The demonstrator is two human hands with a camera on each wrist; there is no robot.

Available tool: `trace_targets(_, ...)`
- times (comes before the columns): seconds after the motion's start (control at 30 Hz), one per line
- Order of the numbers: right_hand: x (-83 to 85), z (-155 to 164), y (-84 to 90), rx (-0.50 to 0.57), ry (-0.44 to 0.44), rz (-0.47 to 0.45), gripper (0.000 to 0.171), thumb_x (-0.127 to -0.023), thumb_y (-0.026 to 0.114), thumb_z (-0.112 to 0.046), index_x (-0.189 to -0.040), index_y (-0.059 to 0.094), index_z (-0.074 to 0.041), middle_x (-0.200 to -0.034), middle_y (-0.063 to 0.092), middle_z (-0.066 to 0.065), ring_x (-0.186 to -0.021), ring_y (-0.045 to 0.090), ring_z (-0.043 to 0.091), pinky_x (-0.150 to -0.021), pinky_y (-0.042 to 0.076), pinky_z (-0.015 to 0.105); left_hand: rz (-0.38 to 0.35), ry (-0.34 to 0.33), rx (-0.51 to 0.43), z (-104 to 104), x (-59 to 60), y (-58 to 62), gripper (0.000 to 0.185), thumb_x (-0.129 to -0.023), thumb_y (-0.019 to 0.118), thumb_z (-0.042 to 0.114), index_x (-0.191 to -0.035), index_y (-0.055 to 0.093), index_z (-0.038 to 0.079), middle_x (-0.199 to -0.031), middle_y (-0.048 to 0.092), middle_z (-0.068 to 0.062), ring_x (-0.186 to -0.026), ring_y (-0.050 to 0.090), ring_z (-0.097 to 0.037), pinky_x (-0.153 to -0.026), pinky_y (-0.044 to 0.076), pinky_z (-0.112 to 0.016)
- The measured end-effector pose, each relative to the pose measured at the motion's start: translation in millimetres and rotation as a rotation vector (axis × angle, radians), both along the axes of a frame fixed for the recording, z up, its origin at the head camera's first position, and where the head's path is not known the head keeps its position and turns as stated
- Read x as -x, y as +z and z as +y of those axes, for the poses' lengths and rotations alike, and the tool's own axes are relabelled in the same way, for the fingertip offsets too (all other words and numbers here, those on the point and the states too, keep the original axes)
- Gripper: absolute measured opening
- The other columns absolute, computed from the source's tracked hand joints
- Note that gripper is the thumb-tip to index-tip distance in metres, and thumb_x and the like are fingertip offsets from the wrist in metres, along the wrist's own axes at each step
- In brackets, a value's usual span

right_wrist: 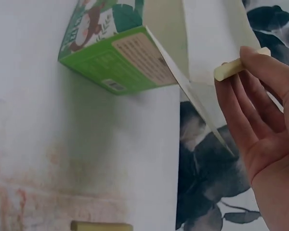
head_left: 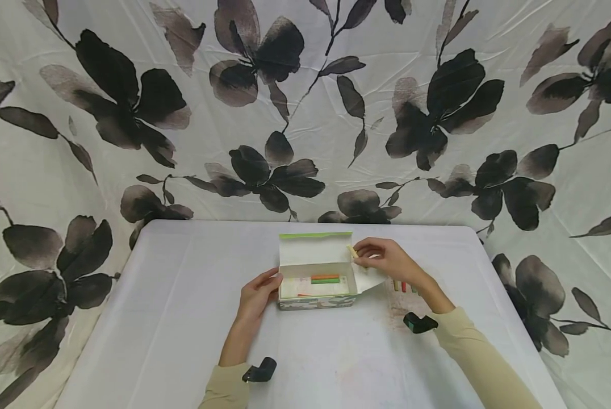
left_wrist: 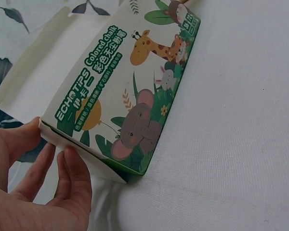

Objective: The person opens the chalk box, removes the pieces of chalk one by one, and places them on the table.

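An open cardboard box of colored chalk (head_left: 316, 304), printed with animals, stands on the white table with its lid raised. Inside it lie an orange chalk stick (head_left: 325, 276) and a green chalk stick (head_left: 326, 281). My left hand (head_left: 255, 292) grips the box's left end, thumb and fingers at the edge and side flap, as the left wrist view shows. Beside the right flap (head_left: 369, 278), my right hand (head_left: 387, 261) pinches a pale yellow chalk stick (right_wrist: 229, 70) between thumb and fingers, above the table and apart from the box.
Several chalk sticks (head_left: 404, 286) lie to the right of the box, partly hidden by the right forearm. Near them is a reddish-smudged patch (head_left: 401, 308). One yellowish stick (right_wrist: 102, 226) shows at the bottom of the right wrist view. Floral cloth (head_left: 264, 130) hangs behind the table.
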State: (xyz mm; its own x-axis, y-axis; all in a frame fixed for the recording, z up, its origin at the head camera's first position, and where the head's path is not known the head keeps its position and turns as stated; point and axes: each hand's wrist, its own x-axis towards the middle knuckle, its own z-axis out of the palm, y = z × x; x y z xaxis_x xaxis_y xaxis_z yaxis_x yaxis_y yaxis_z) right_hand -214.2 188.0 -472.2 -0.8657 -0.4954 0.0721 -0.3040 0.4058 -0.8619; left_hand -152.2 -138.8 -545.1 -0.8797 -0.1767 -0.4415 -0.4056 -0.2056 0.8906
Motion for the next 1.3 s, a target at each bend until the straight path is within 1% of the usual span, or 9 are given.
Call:
trace_targets(0.1,-1.8,9.1,1.5,0.008,-0.049,-0.044,0.030,-0.094,0.077,-0.013,-0.122,0.069,-0.003,-0.110,0.070,0.012,-0.101,0.068,0.025,-0.084,0.057,0.029,-0.008,0.003,0.004,-0.5,-0.1,0.2,0.041,-0.094,0.077,0.015,-0.133,0.068,0.003,-0.106,0.069,-0.008,-0.087,0.067,-0.019,-0.068,0.053,-0.020)
trace_targets(0.23,-4.8,21.2,4.3,0.021,-0.106,-0.080,0.032,-0.095,0.076,-0.014,-0.124,0.067,-0.002,-0.114,0.069,0.015,-0.105,0.067,0.028,-0.084,0.057,0.027,-0.016,0.001,0.013,-0.7,-0.2,0.9,0.041,-0.094,0.077,0.015,-0.133,0.068,0.005,-0.107,0.068,-0.007,-0.088,0.066,-0.019,-0.069,0.054,-0.020)
trace_targets(0.3,-6.2,27.3,5.3,0.030,-0.132,-0.087,0.033,-0.096,0.075,-0.014,-0.125,0.067,-0.001,-0.116,0.069,0.016,-0.107,0.067,0.028,-0.085,0.057,0.027,-0.014,-0.004,0.017,-0.9,-0.4,1.0,0.041,-0.095,0.076,0.015,-0.133,0.068,0.005,-0.107,0.068,-0.007,-0.089,0.066,-0.019,-0.070,0.054,-0.021)
trace_targets(0.47,-8.5,43.6,3.6,0.043,-0.194,-0.093,0.036,-0.097,0.074,-0.016,-0.128,0.065,0.000,-0.119,0.068,0.018,-0.106,0.068,0.016,-0.087,0.056,0.025,-0.010,-0.005,0.007,-2.1,-0.3,1.7,0.041,-0.095,0.076,0.015,-0.134,0.067,0.004,-0.105,0.068,-0.006,-0.090,0.067,-0.020,-0.072,0.054,-0.022)
trace_targets(0.6,-12.3,57.4,-0.5,0.075,-0.235,-0.104,0.037,-0.099,0.072,-0.017,-0.129,0.063,0.002,-0.117,0.068,0.019,-0.101,0.069,0.008,-0.087,0.057,0.027,-0.005,-0.006,0.002,-3.2,0.0,0.9,0.041,-0.095,0.076,0.015,-0.134,0.067,0.004,-0.105,0.068,-0.006,-0.090,0.066,-0.020,-0.072,0.054,-0.021)
trace_targets(0.77,-18.8,74.4,-9.3,0.095,-0.288,-0.120,0.038,-0.099,0.072,-0.018,-0.129,0.062,0.003,-0.115,0.070,0.014,-0.099,0.070,0.007,-0.088,0.058,0.032,0.001,-0.010,0.010,-3.5,0.3,-1.3,0.041,-0.095,0.076,0.016,-0.133,0.068,0.005,-0.104,0.069,-0.005,-0.089,0.066,-0.020,-0.072,0.054,-0.021)
trace_targets(0.9,-24.4,86.1,-16.0,0.118,-0.321,-0.146,0.041,-0.098,0.073,-0.019,-0.130,0.061,0.005,-0.114,0.070,0.013,-0.098,0.071,0.008,-0.089,0.058,0.039,0.008,-0.011,0.008,-3.0,-0.2,-1.7,0.042,-0.095,0.077,0.016,-0.133,0.067,0.003,-0.103,0.069,-0.005,-0.088,0.066,-0.019,-0.071,0.054,-0.021)
trace_targets(1.1,-32.2,103.9,-27.0,0.122,-0.387,-0.163,0.045,-0.099,0.072,-0.019,-0.133,0.059,0.007,-0.113,0.070,0.007,-0.097,0.070,0.005,-0.087,0.059,0.031,0.007,-0.010,-0.022,-1.0,-0.6,0.1,0.045,-0.095,0.077,0.015,-0.136,0.065,0.000,-0.102,0.069,-0.003,-0.087,0.066,-0.016,-0.071,0.054,-0.020)
trace_targets(1.3,-38.6,116.2,-37.3,0.146,-0.459,-0.152,0.048,-0.098,0.073,-0.019,-0.134,0.057,0.009,-0.108,0.070,0.000,-0.094,0.069,0.002,-0.085,0.059,0.029,0.000,-0.007,0.001,0.7,-0.2,0.9,0.043,-0.094,0.077,0.015,-0.134,0.067,0.002,-0.102,0.069,-0.004,-0.086,0.065,-0.016,-0.070,0.053,-0.020)
